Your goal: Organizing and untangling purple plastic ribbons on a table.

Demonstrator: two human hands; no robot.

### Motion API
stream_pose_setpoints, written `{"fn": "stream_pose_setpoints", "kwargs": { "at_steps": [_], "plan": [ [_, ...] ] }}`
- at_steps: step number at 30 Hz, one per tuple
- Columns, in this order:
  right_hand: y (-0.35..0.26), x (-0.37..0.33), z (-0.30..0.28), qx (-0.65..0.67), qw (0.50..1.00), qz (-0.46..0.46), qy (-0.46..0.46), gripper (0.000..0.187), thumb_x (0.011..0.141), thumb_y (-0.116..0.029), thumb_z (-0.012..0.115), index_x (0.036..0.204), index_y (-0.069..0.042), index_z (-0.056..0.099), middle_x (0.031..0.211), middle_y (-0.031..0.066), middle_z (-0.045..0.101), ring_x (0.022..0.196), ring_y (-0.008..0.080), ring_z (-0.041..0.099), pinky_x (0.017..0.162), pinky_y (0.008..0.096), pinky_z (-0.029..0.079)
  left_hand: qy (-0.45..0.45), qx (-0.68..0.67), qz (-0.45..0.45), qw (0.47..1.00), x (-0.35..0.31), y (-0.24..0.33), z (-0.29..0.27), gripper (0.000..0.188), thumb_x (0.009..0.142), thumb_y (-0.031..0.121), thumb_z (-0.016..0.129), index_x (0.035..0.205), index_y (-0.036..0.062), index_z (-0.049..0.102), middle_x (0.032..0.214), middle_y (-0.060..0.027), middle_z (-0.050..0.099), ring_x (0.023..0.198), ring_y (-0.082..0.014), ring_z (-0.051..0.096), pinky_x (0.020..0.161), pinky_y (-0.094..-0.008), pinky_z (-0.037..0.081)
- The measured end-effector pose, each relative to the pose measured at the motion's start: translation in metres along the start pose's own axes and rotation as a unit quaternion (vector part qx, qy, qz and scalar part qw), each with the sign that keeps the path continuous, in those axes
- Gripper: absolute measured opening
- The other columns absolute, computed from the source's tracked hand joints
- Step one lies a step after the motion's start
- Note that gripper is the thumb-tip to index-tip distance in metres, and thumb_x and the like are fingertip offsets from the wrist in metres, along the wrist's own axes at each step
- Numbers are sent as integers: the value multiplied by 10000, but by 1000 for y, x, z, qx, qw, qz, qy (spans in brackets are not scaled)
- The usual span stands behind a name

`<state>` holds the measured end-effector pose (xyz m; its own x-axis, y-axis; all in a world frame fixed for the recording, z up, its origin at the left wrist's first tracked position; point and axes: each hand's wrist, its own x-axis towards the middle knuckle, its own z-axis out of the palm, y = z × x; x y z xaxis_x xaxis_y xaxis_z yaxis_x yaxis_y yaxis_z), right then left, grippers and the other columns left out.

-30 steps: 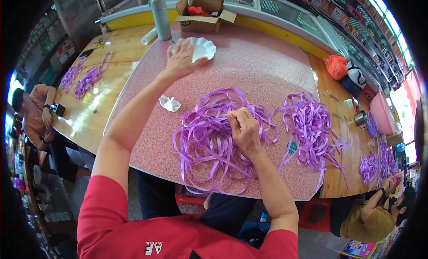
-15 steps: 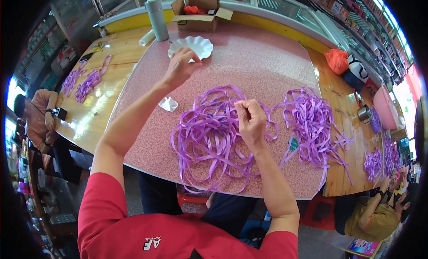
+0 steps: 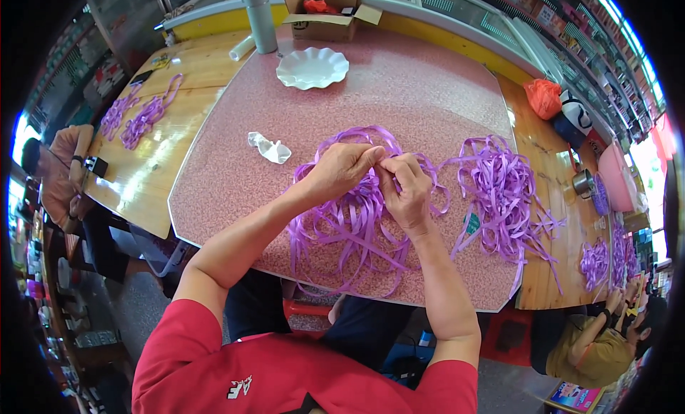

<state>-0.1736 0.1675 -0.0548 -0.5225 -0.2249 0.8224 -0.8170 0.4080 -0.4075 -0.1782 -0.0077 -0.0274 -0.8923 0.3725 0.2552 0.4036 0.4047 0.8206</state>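
My left hand (image 3: 344,168) and my right hand (image 3: 407,188) meet fingertip to fingertip above a loose heap of purple ribbon (image 3: 357,221). Both are closed in a pinch, and what lies between the fingers is too small and covered to make out. Loops of the ribbon spread under and around my wrists, down to the table's near edge. A second tangle of purple ribbon (image 3: 499,200) lies to the right. Left of my hands rests a crumpled white tissue (image 3: 271,149).
A white scalloped dish (image 3: 312,68) sits at the back of the pink table (image 3: 421,79), near a pale green flask (image 3: 261,25) and an open cardboard box (image 3: 325,27). An orange bag (image 3: 544,98) is at the right. Other people sit at both sides, near more purple ribbon (image 3: 145,121).
My left hand has come from beside the white dish down and right to meet my right hand. The right hand stays nearly in place. The tissue looks more spread out, and the view has shifted slightly.
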Motion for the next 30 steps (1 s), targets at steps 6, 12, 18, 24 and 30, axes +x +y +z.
{"fn": "stream_pose_setpoints", "kwargs": {
  "at_steps": [6,12,18,24,30],
  "plan": [
    [-1,1,-1,-10,1000,7,-17,184,807,24,743,949,-40,646,820,81,617,678,236,646,552,335,512,32,-27,26,999,-4,-18,3,357,1039,291,532,853,-11,563,715,-13,490,695,-103,432,607,-311,408],
    [0,1,-4,28,995,96,13,157,797,49,742,911,-40,681,812,78,619,680,198,620,574,309,488,27,-92,-28,995,-5,-29,-1,298,1049,293,510,967,11,557,816,-4,509,787,-90,454,699,-281,425],
    [-2,4,1,14,1000,26,1,134,814,45,735,902,-33,669,807,72,610,676,186,607,575,297,478,101,-90,56,989,-1,-29,9,351,1057,329,477,943,5,555,801,-29,528,792,-146,507,719,-327,441],
    [1,-2,0,2,999,41,-31,176,796,35,735,935,-37,655,841,90,621,714,248,644,600,340,521,54,-34,66,996,-5,-13,7,336,1016,245,536,827,-33,543,733,-216,526,694,-381,493,637,-446,396],
    [-3,2,-1,5,999,36,-23,175,793,27,742,938,-25,661,858,97,632,723,242,648,607,339,523,68,-63,77,993,-11,-26,14,250,1036,229,533,926,4,526,797,-66,487,738,-150,443,657,-320,410]
  ]
}}
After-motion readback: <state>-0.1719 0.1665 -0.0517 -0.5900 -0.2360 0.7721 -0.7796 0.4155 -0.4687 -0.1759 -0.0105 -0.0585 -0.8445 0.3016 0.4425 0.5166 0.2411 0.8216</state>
